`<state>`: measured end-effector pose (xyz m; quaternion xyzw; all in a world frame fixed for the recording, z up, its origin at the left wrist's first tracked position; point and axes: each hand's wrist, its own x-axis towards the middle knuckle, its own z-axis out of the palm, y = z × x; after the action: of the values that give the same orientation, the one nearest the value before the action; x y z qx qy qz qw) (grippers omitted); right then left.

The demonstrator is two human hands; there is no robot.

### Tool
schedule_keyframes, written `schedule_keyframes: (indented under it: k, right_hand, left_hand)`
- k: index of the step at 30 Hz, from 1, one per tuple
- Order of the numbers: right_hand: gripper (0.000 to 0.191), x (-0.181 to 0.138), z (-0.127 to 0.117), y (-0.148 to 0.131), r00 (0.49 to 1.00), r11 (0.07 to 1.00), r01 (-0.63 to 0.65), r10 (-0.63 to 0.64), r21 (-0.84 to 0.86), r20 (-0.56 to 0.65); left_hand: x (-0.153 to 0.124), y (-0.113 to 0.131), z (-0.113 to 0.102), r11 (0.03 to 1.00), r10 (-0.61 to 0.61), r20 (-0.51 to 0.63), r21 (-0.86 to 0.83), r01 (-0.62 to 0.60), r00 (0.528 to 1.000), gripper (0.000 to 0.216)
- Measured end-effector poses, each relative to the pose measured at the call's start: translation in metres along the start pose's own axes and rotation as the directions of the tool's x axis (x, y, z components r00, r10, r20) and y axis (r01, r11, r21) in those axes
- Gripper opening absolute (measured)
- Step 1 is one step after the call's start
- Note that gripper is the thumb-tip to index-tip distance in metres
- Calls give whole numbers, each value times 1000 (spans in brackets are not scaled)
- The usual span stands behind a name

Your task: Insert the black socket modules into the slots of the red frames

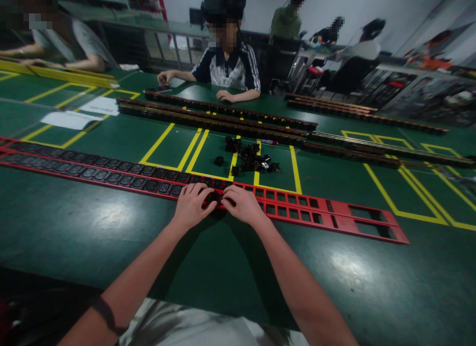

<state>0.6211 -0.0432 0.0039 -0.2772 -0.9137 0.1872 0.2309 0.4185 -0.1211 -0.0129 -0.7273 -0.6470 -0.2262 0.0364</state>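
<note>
A long red metal panel (327, 218) lies across the green table, with two rows of square cutouts. Black power sockets (122, 179) fill the cutouts on its left part, while those on the right are open holes. Between my hands a black socket (212, 197) sits at the panel, partly covered by fingers. My left hand (192, 203) is curled over the panel, its thumb and fingers closed about the socket's left side. From the right side, my right hand (241, 203) pinches at the same socket. Whether the socket is fully seated is hidden.
Loose black sockets (250, 156) lie in a pile just beyond the panel. Long dark rails (223, 122) stretch across the table farther back. White papers (70, 119) lie at left. A person (232, 63) sits opposite, and another person's yellow rail (55, 73) is at far left.
</note>
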Motion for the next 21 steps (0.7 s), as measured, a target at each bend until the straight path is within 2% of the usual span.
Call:
schedule_keyframes:
  k: [9, 14, 18, 21]
  right_hand:
    - [9, 0, -2, -1, 1000, 1000, -5, 5, 22, 7]
    - [19, -1, -4, -3, 995, 995, -99, 99, 12, 2]
    - [10, -1, -5, -3, 999, 1000, 3, -3, -7, 39]
    - [14, 0, -5, -3, 998, 999, 48, -48, -1, 45]
  left_hand:
    - [0, 1, -1, 1000, 0, 2, -1, 0, 1000, 33]
    - [0, 1, 0, 1000, 3, -3, 11, -2, 1000, 34]
    - [0, 1, 0, 1000, 2, -10, 3, -2, 1000, 33]
    - [0, 1, 0, 1000, 0, -19, -3, 0, 1000, 33]
